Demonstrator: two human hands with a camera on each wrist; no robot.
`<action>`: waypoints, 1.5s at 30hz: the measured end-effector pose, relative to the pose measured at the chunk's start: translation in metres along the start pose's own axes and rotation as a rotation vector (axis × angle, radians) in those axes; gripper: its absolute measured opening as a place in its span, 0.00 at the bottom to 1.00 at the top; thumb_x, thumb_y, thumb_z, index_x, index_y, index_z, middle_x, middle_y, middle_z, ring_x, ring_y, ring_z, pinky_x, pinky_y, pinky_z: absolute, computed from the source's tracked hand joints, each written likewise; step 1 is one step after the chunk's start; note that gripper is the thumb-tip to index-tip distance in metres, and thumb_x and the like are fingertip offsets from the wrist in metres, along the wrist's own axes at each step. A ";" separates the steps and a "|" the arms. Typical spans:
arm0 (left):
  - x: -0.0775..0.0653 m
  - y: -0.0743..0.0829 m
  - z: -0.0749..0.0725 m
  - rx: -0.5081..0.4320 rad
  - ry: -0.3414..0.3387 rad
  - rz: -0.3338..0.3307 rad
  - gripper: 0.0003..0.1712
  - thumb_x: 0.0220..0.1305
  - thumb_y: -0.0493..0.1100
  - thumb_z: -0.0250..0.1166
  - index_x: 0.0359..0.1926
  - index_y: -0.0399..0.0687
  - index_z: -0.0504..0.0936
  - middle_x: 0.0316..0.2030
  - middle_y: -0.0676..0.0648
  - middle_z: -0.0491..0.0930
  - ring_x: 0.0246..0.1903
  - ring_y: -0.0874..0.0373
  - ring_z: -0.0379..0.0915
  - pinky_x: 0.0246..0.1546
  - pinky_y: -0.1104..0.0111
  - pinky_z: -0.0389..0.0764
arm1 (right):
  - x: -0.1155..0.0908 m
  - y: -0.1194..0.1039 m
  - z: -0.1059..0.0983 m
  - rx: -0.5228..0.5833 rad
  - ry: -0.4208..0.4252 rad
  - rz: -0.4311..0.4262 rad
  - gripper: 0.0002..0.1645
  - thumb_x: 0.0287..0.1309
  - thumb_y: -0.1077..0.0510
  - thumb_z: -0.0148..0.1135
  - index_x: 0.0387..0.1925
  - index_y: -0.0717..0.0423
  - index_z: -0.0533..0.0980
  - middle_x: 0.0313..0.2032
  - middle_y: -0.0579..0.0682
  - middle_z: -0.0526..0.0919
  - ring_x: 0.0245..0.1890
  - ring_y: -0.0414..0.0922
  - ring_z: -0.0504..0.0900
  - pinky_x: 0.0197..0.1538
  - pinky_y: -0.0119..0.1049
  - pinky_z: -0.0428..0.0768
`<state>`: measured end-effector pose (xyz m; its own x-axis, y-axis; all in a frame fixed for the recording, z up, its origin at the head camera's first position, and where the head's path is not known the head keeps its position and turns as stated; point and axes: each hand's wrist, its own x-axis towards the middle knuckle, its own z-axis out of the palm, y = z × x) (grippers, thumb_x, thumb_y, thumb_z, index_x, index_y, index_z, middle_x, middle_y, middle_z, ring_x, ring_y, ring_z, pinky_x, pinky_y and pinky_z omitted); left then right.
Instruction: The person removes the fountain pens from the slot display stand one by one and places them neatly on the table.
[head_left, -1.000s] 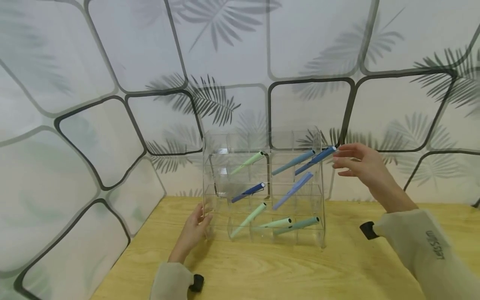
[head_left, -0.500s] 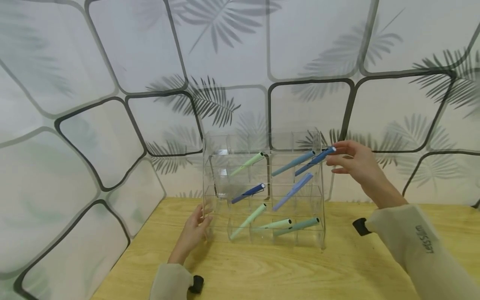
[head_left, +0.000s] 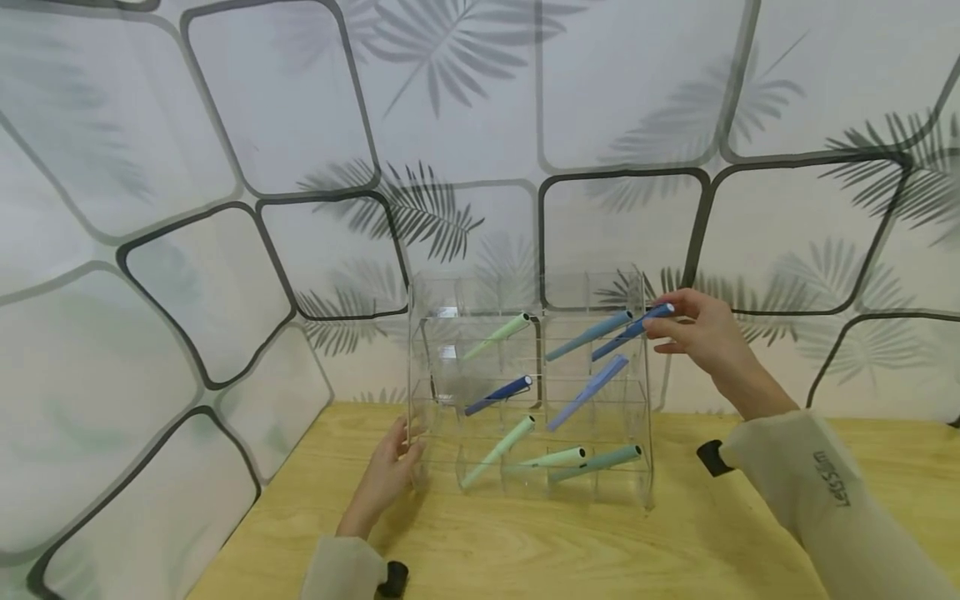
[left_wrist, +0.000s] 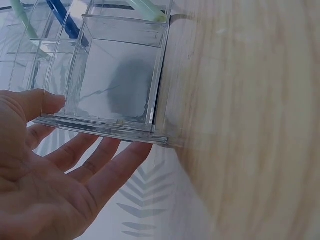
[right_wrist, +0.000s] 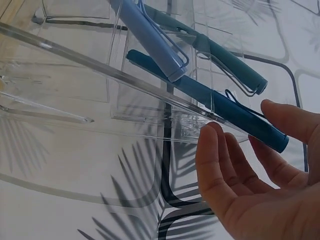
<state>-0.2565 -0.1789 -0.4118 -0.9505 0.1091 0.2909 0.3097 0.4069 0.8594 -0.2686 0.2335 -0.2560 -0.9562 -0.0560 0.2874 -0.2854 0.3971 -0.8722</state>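
A clear acrylic pen rack stands on the table with several capped pens slanting in its compartments. At its left side, my left hand holds the side panel, thumb at the front edge and fingers along the outside, as the left wrist view shows. At the upper right, my right hand has thumb and fingers about the cap end of a blue pen, which still leans in its compartment. Beside it lies a teal-blue pen; below is a periwinkle pen.
Also in the rack are a dark blue pen, a light green pen above it, two pale green pens and a grey-green pen in the bottom row. A patterned curtain hangs behind the wooden table.
My right hand has moved left and its fingers have come around the end of the blue pen. The left hand stays on the rack. The head view has tilted slightly.
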 end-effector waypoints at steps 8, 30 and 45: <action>0.001 -0.002 0.001 -0.015 -0.006 -0.019 0.27 0.76 0.31 0.54 0.72 0.32 0.63 0.60 0.25 0.73 0.56 0.30 0.73 0.47 0.49 0.82 | 0.002 0.000 0.001 -0.088 0.004 0.006 0.25 0.72 0.60 0.60 0.62 0.73 0.68 0.49 0.63 0.79 0.38 0.35 0.81 0.45 0.33 0.84; -0.001 0.001 -0.001 -0.020 0.003 -0.015 0.27 0.76 0.32 0.54 0.72 0.30 0.62 0.60 0.25 0.73 0.57 0.30 0.73 0.50 0.47 0.80 | -0.006 -0.009 -0.013 0.424 0.080 -0.082 0.03 0.72 0.68 0.55 0.44 0.61 0.69 0.34 0.43 0.85 0.34 0.38 0.87 0.37 0.35 0.86; -0.001 0.002 0.000 -0.002 -0.002 -0.026 0.28 0.76 0.32 0.54 0.73 0.32 0.61 0.61 0.26 0.73 0.57 0.30 0.73 0.50 0.47 0.80 | -0.015 -0.003 -0.014 0.626 0.255 -0.197 0.08 0.72 0.65 0.57 0.48 0.59 0.67 0.34 0.49 0.84 0.32 0.42 0.88 0.34 0.36 0.85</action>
<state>-0.2554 -0.1785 -0.4102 -0.9582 0.1008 0.2677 0.2853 0.4079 0.8673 -0.2524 0.2458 -0.2521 -0.8593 0.1745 0.4808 -0.5093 -0.2043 -0.8360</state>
